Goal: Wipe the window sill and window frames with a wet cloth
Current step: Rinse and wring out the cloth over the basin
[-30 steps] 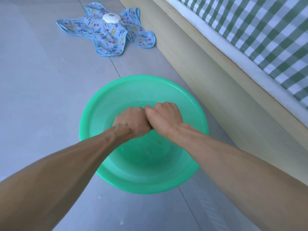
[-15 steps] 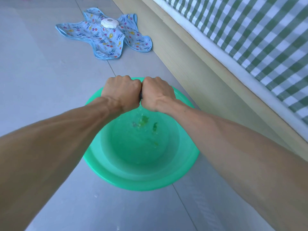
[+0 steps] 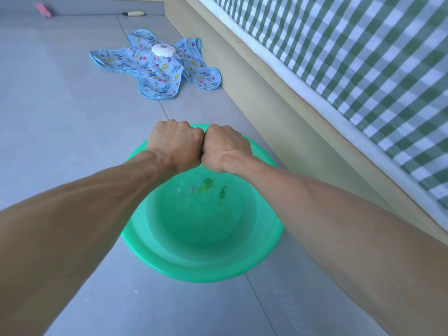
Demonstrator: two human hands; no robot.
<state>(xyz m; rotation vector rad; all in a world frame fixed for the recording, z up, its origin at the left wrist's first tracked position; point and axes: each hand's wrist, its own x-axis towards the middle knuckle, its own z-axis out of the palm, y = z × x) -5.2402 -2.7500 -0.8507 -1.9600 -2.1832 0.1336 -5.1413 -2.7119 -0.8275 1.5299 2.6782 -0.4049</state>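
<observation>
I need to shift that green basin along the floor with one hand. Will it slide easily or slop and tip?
The basin is wide and low, so it probably won't tip. It looks like thin plastic on smooth floor, so it should slide easily. The water in it looks rippled and may slosh if shoved.

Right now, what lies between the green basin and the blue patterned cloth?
Head view: only bare grey floor tile separates the basin from the cloth.

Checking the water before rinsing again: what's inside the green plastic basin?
Inside the green plastic basin: rippling water with greenish flecks. Both forearms cover part of it, so anything beneath them stays unseen.
</observation>
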